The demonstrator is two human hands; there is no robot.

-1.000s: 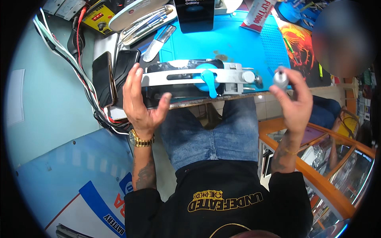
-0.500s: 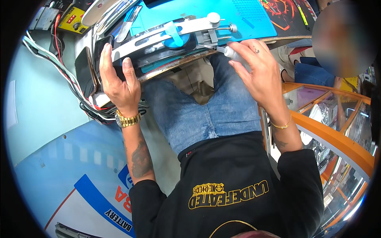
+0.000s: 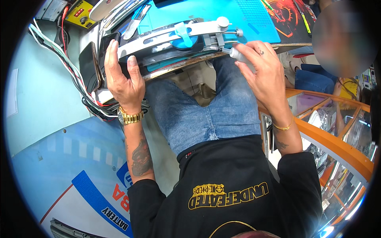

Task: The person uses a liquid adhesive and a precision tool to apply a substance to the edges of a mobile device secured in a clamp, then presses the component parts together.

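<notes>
Along the near edge of the workbench (image 3: 180, 63), a slotted metal clamp frame (image 3: 202, 27) lies lengthwise over a flat black phone panel (image 3: 164, 56), with a blue suction cup (image 3: 189, 42) and its lever under the bar and a grey clamp block (image 3: 214, 41) at the right end; the blue work mat (image 3: 206, 11) spreads behind them. The left hand (image 3: 125, 85) stands at the left end, fingers and thumb well apart around it; how firmly it presses there I cannot tell. The right hand (image 3: 260, 67) pinches a small pale bottle (image 3: 237, 53) between thumb and fingers, its slim nozzle (image 3: 225, 50) pointing left, just beside the clamp block; whether the tip touches anything is too small to tell. The frame looks stiff and fairly weighty, so it would best be steadied by the bar or the block rather than by the round top knob (image 3: 223, 22) or the side screw knob (image 3: 239, 32), which may turn. The panel beneath is probably thin, smooth and brittle: safer touched along its edges, without bending, and slippery if wetted. The bottle seems light and likely soft-walled, so a gentle grip on its body would suit, keeping the fine nozzle free from sideways load.
</notes>
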